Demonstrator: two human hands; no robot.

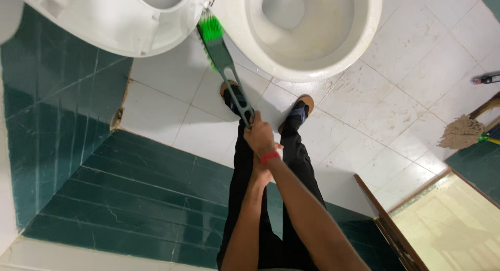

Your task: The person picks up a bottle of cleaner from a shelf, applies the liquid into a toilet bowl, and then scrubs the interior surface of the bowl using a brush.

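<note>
My right hand point(259, 136), with a red band at the wrist, is closed around the end of a long grey brush handle point(229, 75). The brush's green bristles point(210, 30) press against the outside of the white toilet bowl point(364, 47), close to the hinge of the raised white seat and lid point(104, 21). My left hand point(260, 176) lies just under the right wrist, mostly hidden by it, and its grip is unclear. I stand in black trousers, with my sandalled feet point(299, 108) just in front of the bowl.
Dark green tiled wall point(62, 120) runs along the left and bottom. The white tiled floor point(396, 94) is stained. A mop head point(461, 131) lies at the right edge, below a small dark object point(487, 78). A wooden-framed door point(448, 224) is at the lower right.
</note>
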